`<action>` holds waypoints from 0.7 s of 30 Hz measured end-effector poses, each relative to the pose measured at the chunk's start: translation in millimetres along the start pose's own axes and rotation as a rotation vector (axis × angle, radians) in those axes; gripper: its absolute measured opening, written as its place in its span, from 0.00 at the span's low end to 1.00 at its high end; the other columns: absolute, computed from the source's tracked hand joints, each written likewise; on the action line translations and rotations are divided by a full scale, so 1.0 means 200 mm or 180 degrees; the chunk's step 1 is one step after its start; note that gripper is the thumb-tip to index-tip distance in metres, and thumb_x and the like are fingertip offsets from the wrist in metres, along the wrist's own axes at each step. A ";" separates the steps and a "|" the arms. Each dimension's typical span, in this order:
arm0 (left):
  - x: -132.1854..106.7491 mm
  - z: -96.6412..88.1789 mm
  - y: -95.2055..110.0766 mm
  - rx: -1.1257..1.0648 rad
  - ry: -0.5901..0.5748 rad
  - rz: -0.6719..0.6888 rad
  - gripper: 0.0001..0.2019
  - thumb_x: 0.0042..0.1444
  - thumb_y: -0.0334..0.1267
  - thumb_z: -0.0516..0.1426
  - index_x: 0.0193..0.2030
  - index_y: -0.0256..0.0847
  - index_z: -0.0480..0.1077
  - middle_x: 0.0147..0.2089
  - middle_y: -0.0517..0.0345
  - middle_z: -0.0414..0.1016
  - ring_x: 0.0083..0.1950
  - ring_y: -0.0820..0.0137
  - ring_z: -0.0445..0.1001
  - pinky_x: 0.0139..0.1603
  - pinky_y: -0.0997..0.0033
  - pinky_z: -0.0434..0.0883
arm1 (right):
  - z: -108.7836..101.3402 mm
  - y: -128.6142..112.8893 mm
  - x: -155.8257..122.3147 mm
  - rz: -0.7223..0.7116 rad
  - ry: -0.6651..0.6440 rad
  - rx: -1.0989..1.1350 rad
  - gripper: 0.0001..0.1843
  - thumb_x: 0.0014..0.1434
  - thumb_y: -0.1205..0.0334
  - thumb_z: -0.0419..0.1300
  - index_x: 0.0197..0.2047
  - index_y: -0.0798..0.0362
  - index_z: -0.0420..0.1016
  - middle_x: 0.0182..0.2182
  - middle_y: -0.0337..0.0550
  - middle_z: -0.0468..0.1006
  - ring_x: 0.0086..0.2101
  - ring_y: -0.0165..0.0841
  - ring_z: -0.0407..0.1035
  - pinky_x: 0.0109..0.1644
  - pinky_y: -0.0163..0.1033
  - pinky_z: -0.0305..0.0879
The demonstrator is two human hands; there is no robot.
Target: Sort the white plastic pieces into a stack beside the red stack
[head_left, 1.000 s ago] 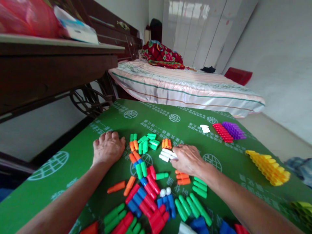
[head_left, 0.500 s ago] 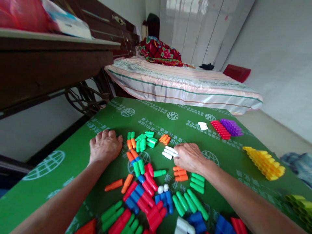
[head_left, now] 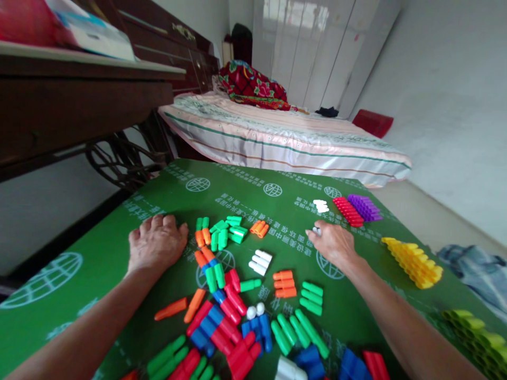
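Note:
My right hand is closed, with the ends of white bullet-shaped building blocks showing between its fingertips. It is over the green board, short of a small white cluster of blocks. Another white cluster of joined blocks lies nearer the middle. My left hand rests palm down on the board at the left, fingers loosely bent and holding nothing. Beside it lie green blocks and a green-and-orange piece. Orange blocks sit below the middle white cluster.
The green board carries many red, blue and green blocks near its front. Red, purple and yellow block rows stand at the right. A bed lies beyond; a dark wooden table stands at left.
My right hand has moved right and away from the middle white cluster, with white blocks in its fingers. That cluster stays on the board. My left hand stays resting; the view has shifted slightly.

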State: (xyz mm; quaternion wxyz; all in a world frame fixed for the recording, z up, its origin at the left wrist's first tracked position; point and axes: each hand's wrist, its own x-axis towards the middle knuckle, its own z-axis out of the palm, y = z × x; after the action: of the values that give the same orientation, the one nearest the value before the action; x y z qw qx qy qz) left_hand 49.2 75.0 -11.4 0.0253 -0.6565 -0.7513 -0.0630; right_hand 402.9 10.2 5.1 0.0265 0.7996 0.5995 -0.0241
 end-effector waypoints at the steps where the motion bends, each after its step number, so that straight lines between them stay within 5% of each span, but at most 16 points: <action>1: 0.00 0.00 0.00 -0.0001 -0.0006 -0.0009 0.30 0.59 0.52 0.36 0.55 0.30 0.62 0.61 0.33 0.61 0.63 0.45 0.57 0.60 0.44 0.59 | 0.01 0.04 0.03 0.0150 0.0009 -0.0028 0.23 0.63 0.44 0.49 0.45 0.50 0.76 0.38 0.51 0.82 0.40 0.41 0.76 0.36 0.38 0.63; 5: 0.01 0.00 0.00 0.0017 -0.0032 -0.0040 0.31 0.59 0.52 0.35 0.55 0.30 0.63 0.61 0.34 0.61 0.64 0.45 0.56 0.60 0.43 0.59 | 0.02 0.16 0.08 0.0081 -0.0060 0.0254 0.22 0.59 0.39 0.53 0.35 0.49 0.76 0.34 0.45 0.82 0.36 0.38 0.75 0.32 0.35 0.59; 10: 0.02 0.00 -0.01 0.0059 -0.0067 -0.0049 0.33 0.58 0.53 0.34 0.55 0.30 0.62 0.62 0.34 0.60 0.64 0.45 0.56 0.60 0.43 0.59 | 0.05 0.23 0.10 -0.0113 -0.0172 0.0609 0.10 0.56 0.51 0.59 0.35 0.47 0.77 0.31 0.38 0.81 0.32 0.32 0.74 0.29 0.33 0.57; 21: 0.03 0.02 -0.03 0.0172 -0.0053 -0.0082 0.35 0.56 0.54 0.31 0.56 0.31 0.61 0.63 0.37 0.60 0.64 0.46 0.56 0.61 0.45 0.58 | 0.10 0.29 0.34 0.0661 0.0270 0.0494 0.23 0.57 0.40 0.57 0.42 0.48 0.79 0.40 0.48 0.81 0.41 0.39 0.75 0.37 0.37 0.65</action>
State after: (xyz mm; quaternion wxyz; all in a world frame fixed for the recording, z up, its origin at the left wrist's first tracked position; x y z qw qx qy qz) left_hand 43.2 81.1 -14.9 0.0359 -0.6464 -0.7613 -0.0375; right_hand 477.5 57.0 -18.8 -0.0585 0.8573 0.5104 -0.0338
